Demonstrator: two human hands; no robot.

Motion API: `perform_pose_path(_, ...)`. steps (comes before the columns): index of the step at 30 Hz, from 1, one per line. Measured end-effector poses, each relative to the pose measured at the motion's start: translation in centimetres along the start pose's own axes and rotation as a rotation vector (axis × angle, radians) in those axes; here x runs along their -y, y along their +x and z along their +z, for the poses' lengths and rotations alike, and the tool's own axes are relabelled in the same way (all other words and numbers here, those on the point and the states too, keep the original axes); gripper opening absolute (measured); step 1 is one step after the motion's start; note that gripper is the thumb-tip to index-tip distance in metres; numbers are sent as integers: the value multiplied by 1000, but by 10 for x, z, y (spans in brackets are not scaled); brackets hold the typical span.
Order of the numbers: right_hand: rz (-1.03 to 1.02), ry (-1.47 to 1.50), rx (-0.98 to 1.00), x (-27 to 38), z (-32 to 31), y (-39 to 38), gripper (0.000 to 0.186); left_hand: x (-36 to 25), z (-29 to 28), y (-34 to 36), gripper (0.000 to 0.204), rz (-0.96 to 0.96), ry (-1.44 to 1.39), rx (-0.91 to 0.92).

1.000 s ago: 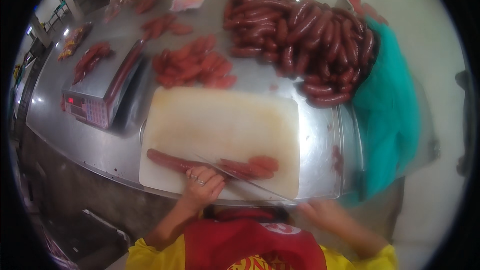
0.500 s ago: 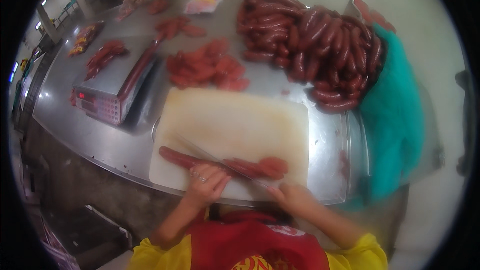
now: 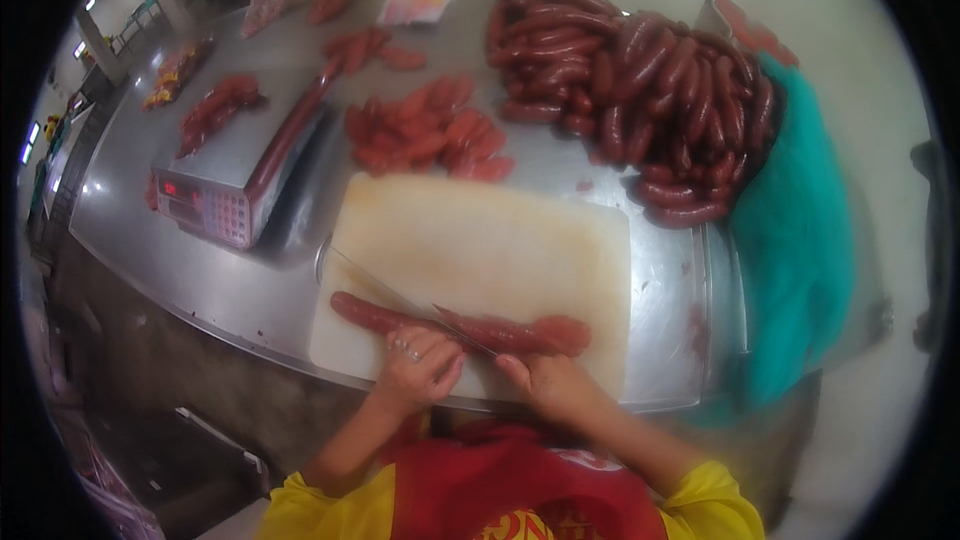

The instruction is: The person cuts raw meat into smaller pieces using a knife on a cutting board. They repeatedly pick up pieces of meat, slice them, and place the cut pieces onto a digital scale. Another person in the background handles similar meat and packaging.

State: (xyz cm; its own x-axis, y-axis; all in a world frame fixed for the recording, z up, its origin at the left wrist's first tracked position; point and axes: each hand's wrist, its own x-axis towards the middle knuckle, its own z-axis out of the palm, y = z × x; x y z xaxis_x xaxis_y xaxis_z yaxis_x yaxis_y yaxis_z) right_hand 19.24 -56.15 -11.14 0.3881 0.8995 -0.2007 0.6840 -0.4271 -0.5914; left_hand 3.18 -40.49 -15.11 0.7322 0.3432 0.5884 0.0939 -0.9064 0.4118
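**Sausage (image 3: 372,314) Under Diagonal Blade, Lower Part of Cutting Board (image 3: 480,240)**

Workpiece: I see one dark red cylinder with a smooth casing and a rounded left end, lying lengthwise near the board's front edge. Right of the blade, it continues as overlapping elongated slices (image 3: 560,335).

Left hand (image 3: 418,365): fingers curled and closed against the near side of the sausage; one finger carries a metal ring.

Right hand (image 3: 555,387): fingers wrapped around the knife handle, which they hide from me. The long, thin, straight metal knife blade (image 3: 392,288) points up and left, crossing the sausage; I cannot tell its cutting depth.

Surfaces: the board is a pale, matte slab with yellowish staining. It rests on a reflective metal table (image 3: 660,305).

Surroundings: beyond the board I note loose, flat red slices (image 3: 420,132). Whole glossy sausages (image 3: 640,80) form a heap beside soft, folded green material (image 3: 795,250).
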Motion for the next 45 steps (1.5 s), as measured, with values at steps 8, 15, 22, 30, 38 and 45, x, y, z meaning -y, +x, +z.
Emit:
perform_pose_path(8, 272, -175, 256, -3, -80, -103, 58, 22, -17, -6, 27, -31, 31, 2)
perform_pose_path(15, 214, -128, 239, 5, -15, -26, 66, 23, -15, -1, 26, -72, -57, 3)
perform_pose_path(22, 222, -102, 178, 19, -24, -27, 64, 37, -28, -10, 26, -39, 28, -62)
perform_pose_path(30, 298, -241, 271, 22, -64, -84, 64, 49, -38, -10, 28, -79, -35, 8)
perform_pose_path(38, 161, -89, 92, 40, 22, 10, 69, 55, -40, -6, 27, -32, -65, 51)
perform_pose_path(45, 292, 8, 174, 31, 5, 3, 72, 63, -61, 0, 38, -308, -88, 21)
